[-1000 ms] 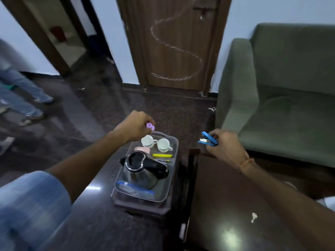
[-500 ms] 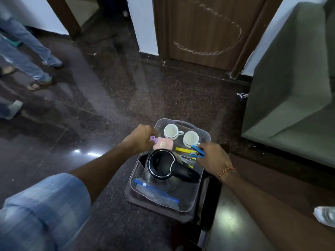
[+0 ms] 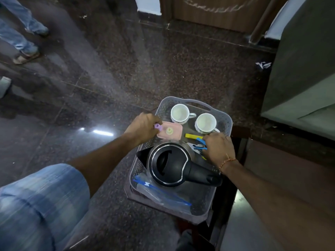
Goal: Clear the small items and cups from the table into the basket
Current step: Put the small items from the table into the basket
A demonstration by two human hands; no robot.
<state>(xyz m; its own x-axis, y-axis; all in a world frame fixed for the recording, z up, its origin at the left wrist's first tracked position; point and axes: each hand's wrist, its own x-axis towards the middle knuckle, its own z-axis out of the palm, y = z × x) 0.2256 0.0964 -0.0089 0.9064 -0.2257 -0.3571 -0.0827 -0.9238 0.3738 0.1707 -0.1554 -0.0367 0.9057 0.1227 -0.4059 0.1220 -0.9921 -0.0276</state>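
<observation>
left hand: pinches small purple piece at basket wall | right hand: grips blue stapler inside basket

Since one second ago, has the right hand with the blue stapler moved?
Yes. The right hand carried the blue stapler leftward from beside the basket to inside it, near the kettle.

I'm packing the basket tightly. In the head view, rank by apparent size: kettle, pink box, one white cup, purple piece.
1. Black electric kettle, nearest the camera.
2. Pink lidded plastic box and white ceramic cup: too alike to rank.
3. Small purple plastic piece, in the left hand.
</observation>
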